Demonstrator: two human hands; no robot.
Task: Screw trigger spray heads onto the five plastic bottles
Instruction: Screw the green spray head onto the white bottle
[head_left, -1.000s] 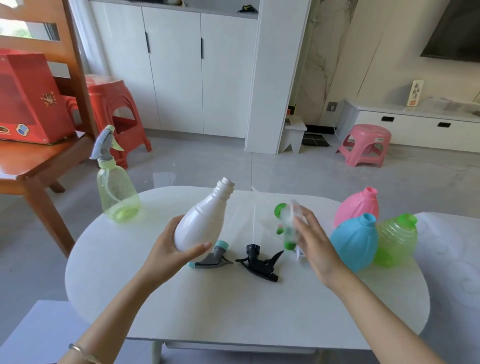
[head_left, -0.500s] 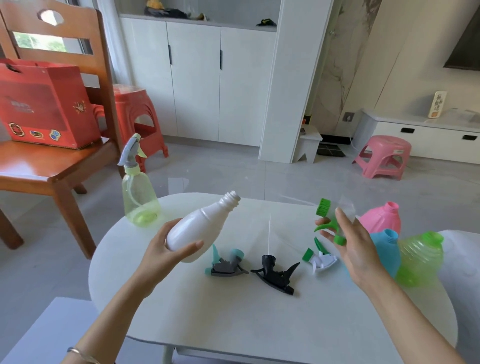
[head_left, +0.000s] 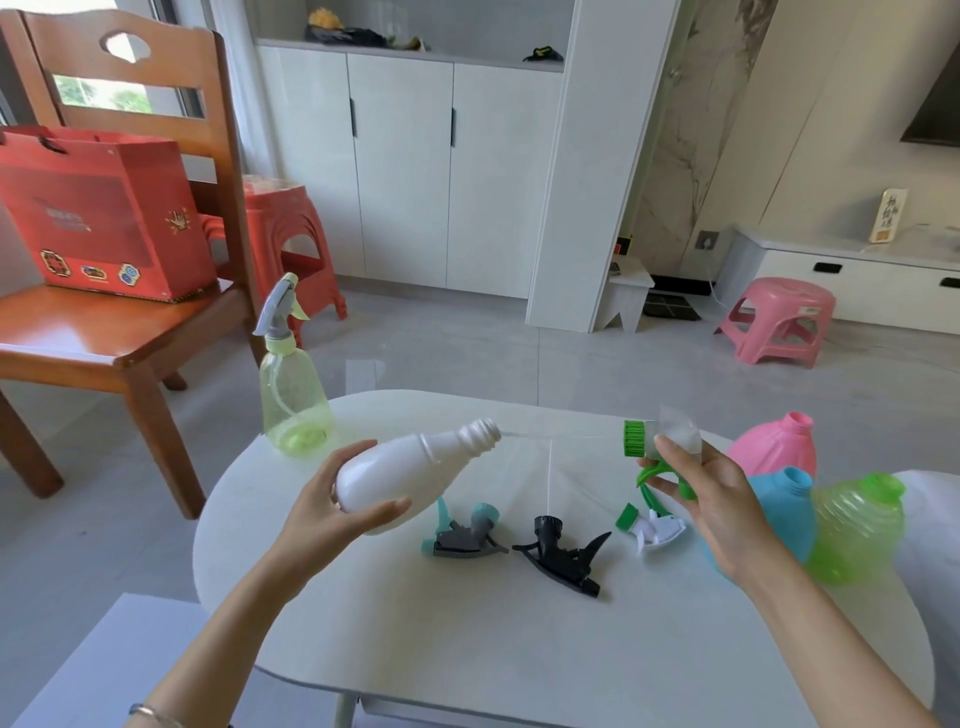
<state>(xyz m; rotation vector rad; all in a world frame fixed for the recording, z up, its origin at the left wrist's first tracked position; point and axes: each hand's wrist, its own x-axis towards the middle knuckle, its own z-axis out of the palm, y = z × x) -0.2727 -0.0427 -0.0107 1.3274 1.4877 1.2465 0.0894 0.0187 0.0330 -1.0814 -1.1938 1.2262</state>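
Hands meet over the white table (head_left: 519, 649), each gripping one part. The left hand (head_left: 332, 506) is wrapped around the body of the white bottle (head_left: 410, 473), which is held off the table and tilted on its side, its bare threaded neck pointing right. The right hand (head_left: 711, 493) grasps the green-and-clear spray head (head_left: 660, 449) by its body, with the green screw collar turned left toward the bottle's neck; the two are close but apart (a thin clear dip tube seems to run between them, though it is too faint to be sure).

Taking the white bottle as landmark: just below it on the table lies a grey-and-teal spray head (head_left: 465, 532), further right of that a black spray head (head_left: 563, 553), then a white-and-green spray head (head_left: 649, 527). Left of and behind the bottle stands a pale green bottle (head_left: 293, 402), its grey trigger head already fitted. Far to the right, bunched together, are a pink bottle (head_left: 774, 449), a blue bottle (head_left: 784, 512) and a ribbed green bottle (head_left: 857, 525), all with open necks.
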